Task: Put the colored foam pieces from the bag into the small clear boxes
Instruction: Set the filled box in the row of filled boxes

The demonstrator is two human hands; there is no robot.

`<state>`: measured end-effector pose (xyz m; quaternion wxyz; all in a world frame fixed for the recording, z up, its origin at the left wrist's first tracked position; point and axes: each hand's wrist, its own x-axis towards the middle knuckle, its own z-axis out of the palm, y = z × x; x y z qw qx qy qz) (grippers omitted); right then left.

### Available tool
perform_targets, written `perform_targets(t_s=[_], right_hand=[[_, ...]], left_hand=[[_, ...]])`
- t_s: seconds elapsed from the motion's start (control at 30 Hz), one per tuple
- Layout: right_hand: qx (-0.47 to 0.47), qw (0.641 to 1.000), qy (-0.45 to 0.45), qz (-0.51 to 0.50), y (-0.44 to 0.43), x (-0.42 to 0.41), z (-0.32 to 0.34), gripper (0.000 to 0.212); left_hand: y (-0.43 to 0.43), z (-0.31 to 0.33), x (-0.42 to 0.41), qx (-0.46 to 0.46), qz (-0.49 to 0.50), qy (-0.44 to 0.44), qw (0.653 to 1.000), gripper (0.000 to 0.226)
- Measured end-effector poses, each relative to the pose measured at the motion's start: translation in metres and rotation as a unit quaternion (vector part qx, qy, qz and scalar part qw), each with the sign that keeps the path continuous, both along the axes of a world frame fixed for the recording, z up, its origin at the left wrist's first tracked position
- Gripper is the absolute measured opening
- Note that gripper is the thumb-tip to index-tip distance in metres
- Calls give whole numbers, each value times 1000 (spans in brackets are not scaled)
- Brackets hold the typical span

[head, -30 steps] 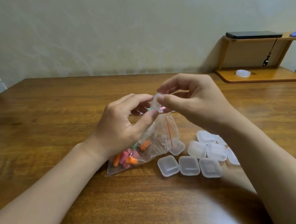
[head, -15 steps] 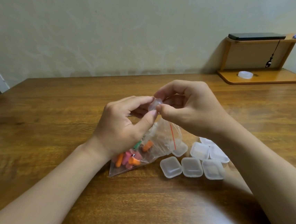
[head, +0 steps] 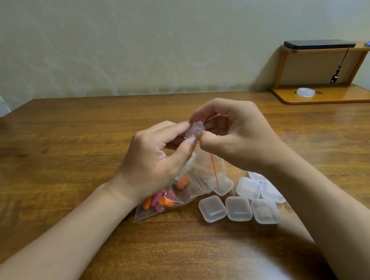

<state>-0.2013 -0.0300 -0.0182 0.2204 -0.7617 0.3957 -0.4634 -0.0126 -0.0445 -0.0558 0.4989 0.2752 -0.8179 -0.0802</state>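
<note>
Thumb and forefinger of the left hand [head: 152, 159] and right hand [head: 236, 135] pinch the crumpled top of a clear plastic zip bag [head: 201, 175] holding orange and pink foam pieces [head: 161, 199], its bottom corner resting on the grained wooden table [head: 65, 151]. Small rounded clear plastic boxes [head: 238, 208] cluster just beside it.

Left hand [head: 152, 161]: bare; nails short, apparently plain.
Right hand [head: 238, 140]: bare.
Forearms [head: 69, 230]: both bare along their whole visible length.
</note>
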Motion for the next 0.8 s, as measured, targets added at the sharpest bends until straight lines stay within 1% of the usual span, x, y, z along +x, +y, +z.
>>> perform_targets(t_s=[0.13, 0.33, 0.47, 0.53, 0.6, 0.7, 0.77, 0.8], right_hand=[[-4, 1000, 9, 1, 1, 0, 1, 27], [-26, 1000, -3, -9, 0, 1, -2, 29], [-7, 1000, -5, 0, -1, 1, -2, 31], [2, 1000, -6, -2, 0, 1, -2, 28], [0, 1000, 19, -16, 0, 2, 0, 23], [-10, 998, 40, -46, 3, -3, 6, 6], [0, 996, 70, -54, 5, -11, 13, 8], [16, 993, 107, -50, 6, -14, 16, 8]], left_hand=[[1, 0, -1, -3, -3, -8, 1000, 27], [4, 2, 2, 20, 30, 64, 997, 25], [8, 5, -2, 110, 35, 122, 986, 27], [6, 7, -2, 149, 34, 156, 976, 24], [5, 9, -1, 188, 36, 189, 963, 20], [2, 9, 0, 245, 51, 214, 944, 19], [1, 7, 0, 281, 54, 215, 934, 21], [1, 6, 1, 296, 55, 212, 930, 23]])
